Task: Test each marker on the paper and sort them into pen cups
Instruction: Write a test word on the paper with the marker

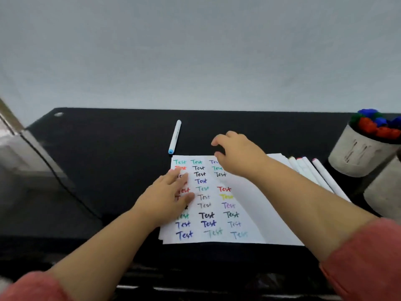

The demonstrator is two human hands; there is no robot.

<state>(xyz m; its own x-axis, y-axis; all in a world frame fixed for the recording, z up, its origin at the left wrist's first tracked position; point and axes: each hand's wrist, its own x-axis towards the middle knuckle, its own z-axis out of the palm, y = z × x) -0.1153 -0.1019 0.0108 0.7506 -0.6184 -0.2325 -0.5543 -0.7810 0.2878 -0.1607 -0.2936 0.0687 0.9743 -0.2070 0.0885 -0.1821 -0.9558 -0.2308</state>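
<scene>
My left hand (167,197) presses flat on the test paper (217,203) while my right hand (236,153), fingers loosely curled and empty, reaches toward the blue-capped marker (175,136) lying just beyond the paper's far edge—light, rigid, probably slick, best pinched mid-barrel.

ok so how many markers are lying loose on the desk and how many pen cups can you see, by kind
white marker with blue cap, alone beyond the paper: 1
white markers in a row right of the paper: about 4, partly hidden
grey pen cups: 2
total: about 7
</scene>
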